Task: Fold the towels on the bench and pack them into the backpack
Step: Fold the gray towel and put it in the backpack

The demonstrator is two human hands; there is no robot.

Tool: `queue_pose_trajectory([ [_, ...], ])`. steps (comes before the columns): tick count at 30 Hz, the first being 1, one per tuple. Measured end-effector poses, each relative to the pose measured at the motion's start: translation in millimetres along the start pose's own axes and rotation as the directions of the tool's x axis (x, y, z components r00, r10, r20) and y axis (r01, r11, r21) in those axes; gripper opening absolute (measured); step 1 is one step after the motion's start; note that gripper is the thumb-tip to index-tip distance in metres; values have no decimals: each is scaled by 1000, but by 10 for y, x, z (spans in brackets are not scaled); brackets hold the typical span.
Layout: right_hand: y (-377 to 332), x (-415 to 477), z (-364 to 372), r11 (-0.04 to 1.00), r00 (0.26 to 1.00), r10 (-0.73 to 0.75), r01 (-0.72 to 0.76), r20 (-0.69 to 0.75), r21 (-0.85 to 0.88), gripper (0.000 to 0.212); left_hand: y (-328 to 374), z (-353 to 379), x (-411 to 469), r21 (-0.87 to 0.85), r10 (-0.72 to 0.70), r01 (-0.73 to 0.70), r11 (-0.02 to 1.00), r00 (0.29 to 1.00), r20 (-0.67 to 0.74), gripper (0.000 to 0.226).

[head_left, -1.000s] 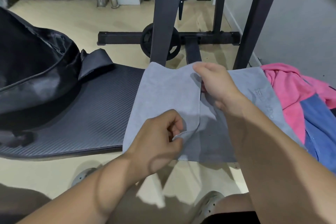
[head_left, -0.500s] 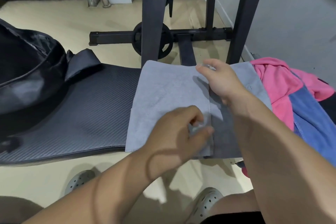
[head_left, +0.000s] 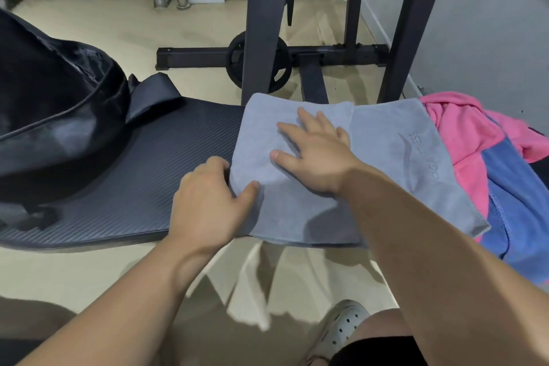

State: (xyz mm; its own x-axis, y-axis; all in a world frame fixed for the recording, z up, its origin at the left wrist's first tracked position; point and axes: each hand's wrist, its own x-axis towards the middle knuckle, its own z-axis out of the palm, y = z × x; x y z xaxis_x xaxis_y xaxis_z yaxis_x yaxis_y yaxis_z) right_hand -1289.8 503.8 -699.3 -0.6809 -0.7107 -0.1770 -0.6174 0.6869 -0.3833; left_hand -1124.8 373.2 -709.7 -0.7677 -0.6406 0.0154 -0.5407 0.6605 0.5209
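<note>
Pressing flat on the folded grey towel (head_left: 386,157), the right hand (head_left: 315,154) lies open with its fingers spread. The left hand (head_left: 208,205) pinches the towel's left edge, thumb on top, fingers seemingly tucked beneath. That towel covers the bench's (head_left: 118,187) right half, reaching its near edge; the black backpack (head_left: 53,116) sits at the left end, with a pink towel (head_left: 463,140) and a blue towel (head_left: 517,196) heaped at the right end

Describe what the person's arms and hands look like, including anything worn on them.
The left arm and right arm are bare throughout the view: no sleeves. The left hand and right hand carry no gloves, rings, watch or wristbands. Visible nails are short and unpainted.
</note>
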Motion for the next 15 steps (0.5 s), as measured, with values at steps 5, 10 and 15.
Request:
queue_pose_trajectory([
  [5, -186, 24, 194, 992, 993, -85, 92, 86, -84, 64, 7, -48, -96, 142, -10, -9, 990, 991, 134, 45],
  [10, -115, 57, 255, 983, 975, -100, 127, 200, -129, 93, 67, -132, -159, -542, -220, 437, 718, 881, 419, 35],
  [15, -39, 46, 188, 979, 962, -144, 172, 231, -106, 121, -59, -136, -232, -398, -224, 379, 835, 896, 384, 47],
])
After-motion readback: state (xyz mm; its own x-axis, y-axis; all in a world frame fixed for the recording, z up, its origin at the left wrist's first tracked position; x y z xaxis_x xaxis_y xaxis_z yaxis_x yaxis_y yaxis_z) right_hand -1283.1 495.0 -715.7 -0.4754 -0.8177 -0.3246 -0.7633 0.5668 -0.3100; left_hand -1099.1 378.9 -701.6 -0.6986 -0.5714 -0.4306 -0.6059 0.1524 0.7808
